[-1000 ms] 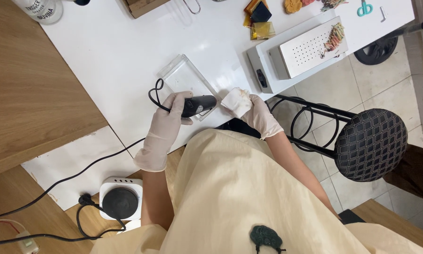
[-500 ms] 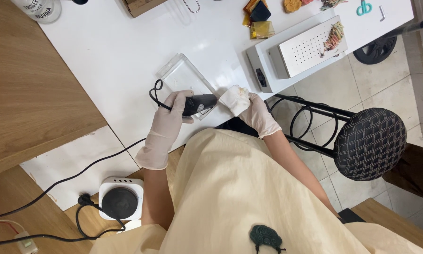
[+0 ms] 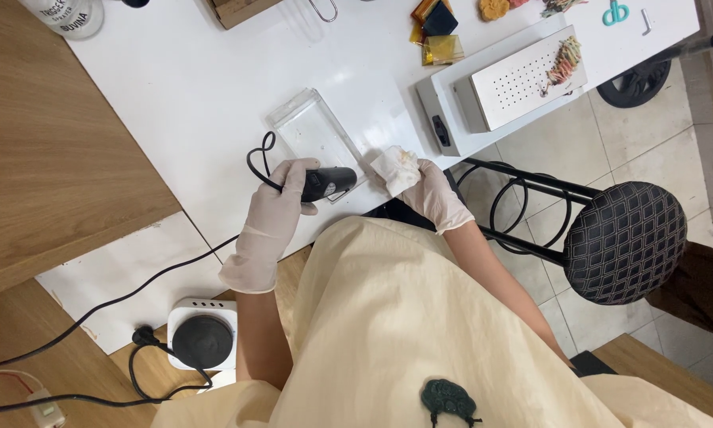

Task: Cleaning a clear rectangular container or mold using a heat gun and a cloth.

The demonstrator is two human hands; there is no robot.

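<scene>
Your left hand (image 3: pixel 275 208) is closed around one black corded tool (image 3: pixel 328 183), fingers wrapped over its rear end. The tool lies nearly level with the table (image 3: pixel 198 95); its long axis runs left to right in the view, with the working end pointing right toward your other hand and the cord (image 3: pixel 255 162) leaving the rear in a loop. The tool sits at the near edge of the table, its tip over the near end of one clear tray (image 3: pixel 313 135). That tray is a long rectangle whose long axis runs diagonally, from upper left to lower right.

Your right hand (image 3: pixel 434 192) pinches one crumpled white wipe (image 3: pixel 393 167) between thumb and fingers, just right of the tool's tip and close to the tray's near corner. Both hands are gloved.

Farther right on the table stands one grey box (image 3: pixel 451 111) carrying a white perforated plate (image 3: pixel 523 79), with a small bundle of coloured bits on the plate. A few yellow and dark squares (image 3: pixel 437 32) lie behind it. One round black stool (image 3: pixel 626 242) stands on the floor to your right. Down at your left, one white base with a black round top (image 3: pixel 202 342) rests on the floor, with black cable trailing away from it.
</scene>
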